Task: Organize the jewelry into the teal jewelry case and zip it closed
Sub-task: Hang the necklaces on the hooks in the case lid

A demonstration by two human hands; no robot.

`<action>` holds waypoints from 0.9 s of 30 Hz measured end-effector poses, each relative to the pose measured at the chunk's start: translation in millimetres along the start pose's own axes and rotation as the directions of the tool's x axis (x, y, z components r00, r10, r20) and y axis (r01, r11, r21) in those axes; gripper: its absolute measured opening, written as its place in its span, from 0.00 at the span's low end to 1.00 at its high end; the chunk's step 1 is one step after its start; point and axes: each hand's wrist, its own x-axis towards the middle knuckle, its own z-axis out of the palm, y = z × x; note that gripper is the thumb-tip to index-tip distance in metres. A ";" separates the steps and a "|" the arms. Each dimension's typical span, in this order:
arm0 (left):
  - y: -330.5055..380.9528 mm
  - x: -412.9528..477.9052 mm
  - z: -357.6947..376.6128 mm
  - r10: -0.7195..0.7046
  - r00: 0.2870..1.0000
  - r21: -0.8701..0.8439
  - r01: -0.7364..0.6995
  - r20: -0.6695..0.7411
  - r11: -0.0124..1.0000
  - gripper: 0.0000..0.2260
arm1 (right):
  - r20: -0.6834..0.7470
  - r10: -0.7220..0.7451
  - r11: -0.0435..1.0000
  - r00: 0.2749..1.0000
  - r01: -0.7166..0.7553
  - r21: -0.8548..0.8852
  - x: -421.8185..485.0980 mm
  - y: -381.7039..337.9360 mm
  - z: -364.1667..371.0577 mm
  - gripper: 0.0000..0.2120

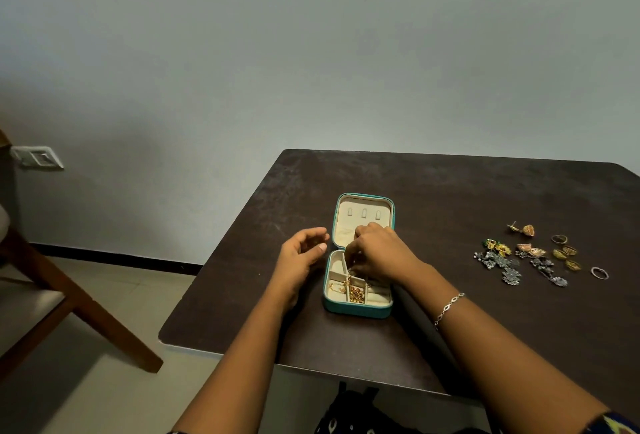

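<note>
We lower a gold chain (355,291) into the open teal case (356,310).
Our left hand (299,257) hovers just beside the case, fingers loosely spread, holding nothing; we judge it would serve better steadying the case wall. Our right hand (381,253) hangs over the tray, fingertips pinched on the chain, whose lower end piles in a front compartment; we should let it down slowly so it coils there rather than draping a divider. Further right, earrings and rings (530,257) wait on the desk (450,198).

Open teal case (356,310) holds a gold chain (354,291).
</note>
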 end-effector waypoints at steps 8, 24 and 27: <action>-11.3 -8.7 13.8 0.085 0.996 0.040 -0.084 -0.040 0.996 0.12 | -0.031 0.035 0.997 0.999 -0.033 0.066 1.2 3.0 2.7 0.09; 57.5 -13.9 21.0 0.224 0.962 0.135 -0.246 0.156 0.960 0.08 | -0.082 0.129 0.453 0.988 0.014 0.891 -11.6 3.6 -62.0 0.07; 60.7 -15.6 21.6 0.168 0.965 0.140 -0.198 0.200 0.970 0.07 | -0.103 0.117 0.475 0.988 0.035 0.879 -13.4 1.6 -74.7 0.05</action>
